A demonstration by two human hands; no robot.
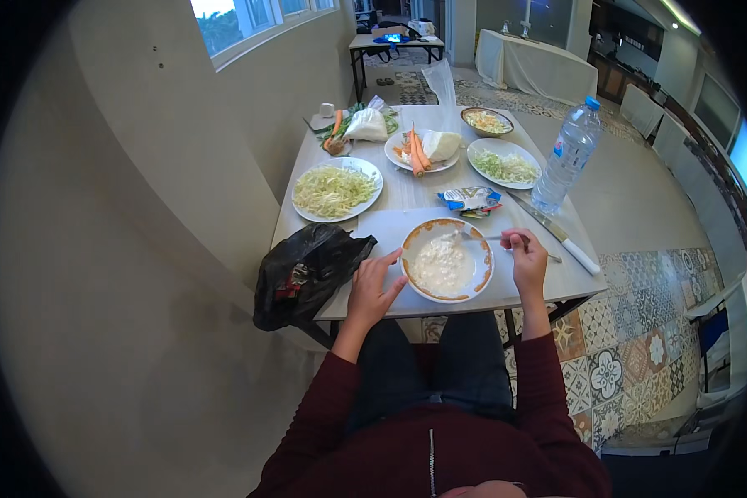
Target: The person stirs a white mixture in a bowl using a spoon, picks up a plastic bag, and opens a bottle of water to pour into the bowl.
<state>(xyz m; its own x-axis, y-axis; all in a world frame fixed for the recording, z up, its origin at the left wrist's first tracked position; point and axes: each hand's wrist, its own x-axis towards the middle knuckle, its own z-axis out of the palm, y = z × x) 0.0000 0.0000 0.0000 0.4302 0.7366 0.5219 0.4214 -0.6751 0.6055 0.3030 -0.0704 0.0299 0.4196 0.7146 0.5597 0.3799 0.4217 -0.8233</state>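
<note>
A white bowl with an orange-brown patterned rim (488, 264) stands near the table's front edge. Inside it lies a lumpy, creamy white mixture (440, 264). My left hand (373, 289) rests at the bowl's left side, fingers apart, with fingertips at the rim. In my closed right hand (524, 256) is the thin metal handle of a utensil (491, 238), reaching over the right rim into the bowl. Whether its end is a spoon or a fork cannot be made out. A black plastic bag (307, 270) sits just left of my left hand.
A knife with a white handle (579, 256) lies at right, near a large water bottle (566, 158). Behind the bowl are a blue-and-white packet (471, 199), plates of shredded cabbage (334, 191) (505, 166), carrots (417, 153) and a small bowl (487, 122). A wall (183, 207) borders the left.
</note>
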